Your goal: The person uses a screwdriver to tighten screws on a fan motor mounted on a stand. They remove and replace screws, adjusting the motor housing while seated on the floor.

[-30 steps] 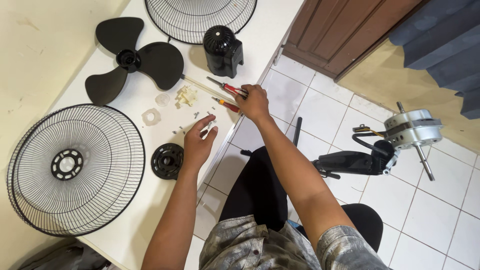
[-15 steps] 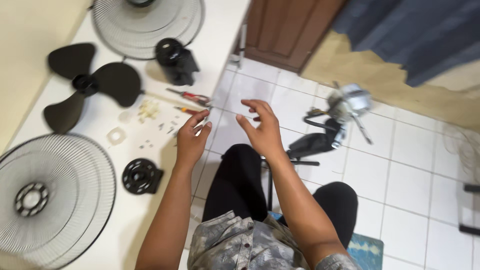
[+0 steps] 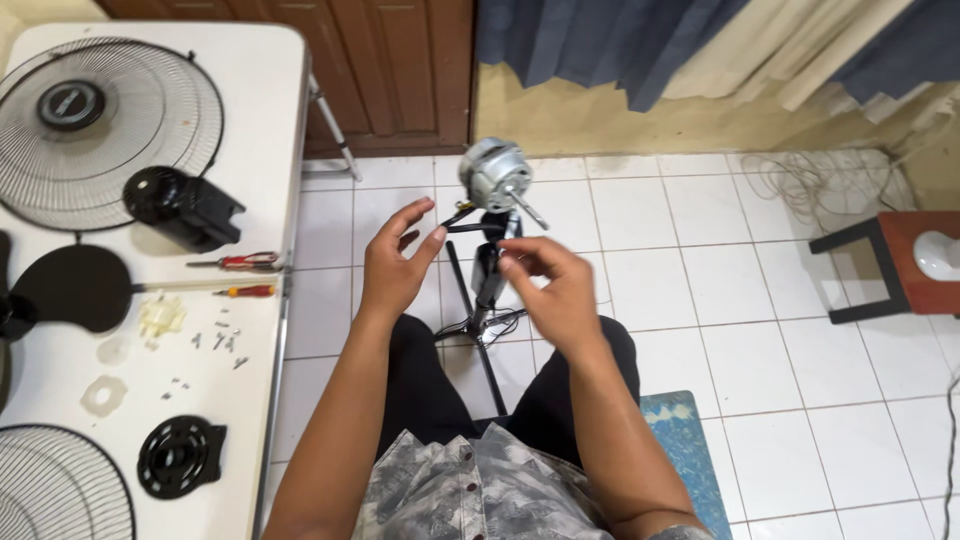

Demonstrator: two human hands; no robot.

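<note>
I sit facing a fan stand (image 3: 487,280) on the tiled floor; its bare silver motor (image 3: 495,172) with a shaft tops it. My left hand (image 3: 395,265) hovers just left of the stand, fingers apart, with nothing visible in it. My right hand (image 3: 550,285) is just right of the stand, its fingertips drawn together close to the stand's black neck; I see nothing between them. On the white table (image 3: 270,120) at my left lie two screwdrivers (image 3: 240,262), small screws (image 3: 220,342) and a black motor cover (image 3: 185,207).
The table also bears a wire grille (image 3: 110,130), a black fan blade (image 3: 75,288), a black round part (image 3: 180,457) and a second grille (image 3: 55,485). A brown door (image 3: 390,70) is behind, a dark stool (image 3: 900,260) and coiled cable (image 3: 810,180) at right, a blue mat (image 3: 685,450) underfoot.
My view has swung from the table to the fan stand. Both hands have left the screws and screwdrivers and moved over to the motor stand.
</note>
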